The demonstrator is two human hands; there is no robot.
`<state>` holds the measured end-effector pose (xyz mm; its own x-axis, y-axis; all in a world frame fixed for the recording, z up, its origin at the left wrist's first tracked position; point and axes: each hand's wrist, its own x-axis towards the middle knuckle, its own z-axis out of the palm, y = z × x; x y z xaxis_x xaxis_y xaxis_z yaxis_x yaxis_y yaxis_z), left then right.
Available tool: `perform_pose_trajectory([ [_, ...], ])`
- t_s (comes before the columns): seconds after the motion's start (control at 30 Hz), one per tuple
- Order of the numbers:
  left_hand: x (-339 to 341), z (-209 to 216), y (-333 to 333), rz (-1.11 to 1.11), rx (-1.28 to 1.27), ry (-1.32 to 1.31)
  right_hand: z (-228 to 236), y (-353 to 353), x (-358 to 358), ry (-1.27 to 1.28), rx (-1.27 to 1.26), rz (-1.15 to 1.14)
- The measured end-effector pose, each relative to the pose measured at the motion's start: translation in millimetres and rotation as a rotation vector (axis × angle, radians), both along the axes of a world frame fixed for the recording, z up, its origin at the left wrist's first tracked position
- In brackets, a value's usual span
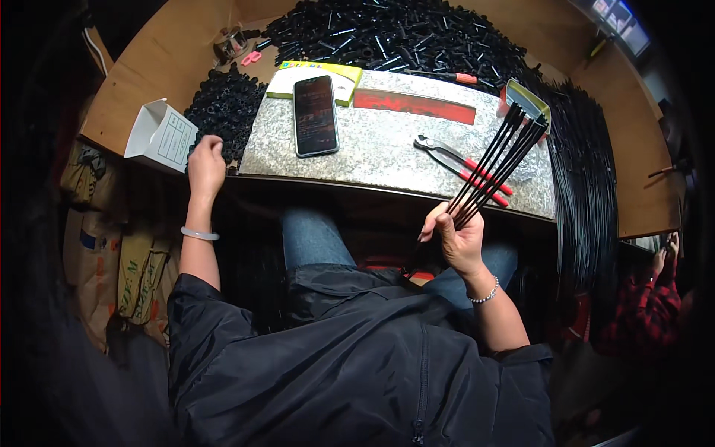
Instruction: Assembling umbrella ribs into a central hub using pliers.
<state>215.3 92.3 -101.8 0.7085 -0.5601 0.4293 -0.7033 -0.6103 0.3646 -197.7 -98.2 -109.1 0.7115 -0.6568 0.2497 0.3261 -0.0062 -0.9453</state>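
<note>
Black rods [503, 172] are sticking up out of the right hand [463, 240], a bit right of centre in the frame, with their long axis slanting toward the upper right. That hand's gripping the bunch low down, fingers and thumb closed around it. Meanwhile the left hand [207, 165] is sitting way over at the left of the frame, by the near edge of the small black rings [223, 104] and just beside the white box [160, 138]. Its fingers are curling inward, but I can't tell if they're pinching anything. So rods and rings are lying well apart, left hand nearer the rings.
</note>
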Motion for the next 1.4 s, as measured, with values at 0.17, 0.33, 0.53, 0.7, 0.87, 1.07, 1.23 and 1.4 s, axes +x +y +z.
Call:
perform_pose_trajectory([
  [0.17,-61.8,56.4,-37.9,-0.442,-0.747,0.699,-13.7,0.9,4.6,0.054,0.068,0.062],
  [0.33,-166.6,110.8,-91.2,-0.929,-0.686,1.141,-13.3,3.7,10.2,0.044,0.073,0.138],
  [0.53,-223.2,119.6,-137.7,-1.266,-0.466,1.458,4.6,3.2,6.3,0.122,0.021,0.253],
  [0.7,-241.8,127.1,-140.3,-1.439,-0.540,1.281,39.4,-2.3,-1.2,0.027,-0.050,0.265],
  [0.87,-250.0,146.1,-135.6,-1.535,-0.557,1.067,117.7,-18.4,-1.9,-0.157,-0.039,0.112],
  [1.07,-246.8,156.8,-143.5,-1.440,-0.442,0.745,135.3,-39.1,-8.2,-0.372,0.038,0.150],
  [1.23,-260.5,144.9,-128.5,-1.428,-0.631,0.926,126.7,-59.6,-24.8,-0.482,0.204,0.430],
  [1.4,-259.0,145.1,-139.4,-1.456,-0.670,0.658,131.6,-25.3,-1.5,-0.484,0.118,0.234],
])
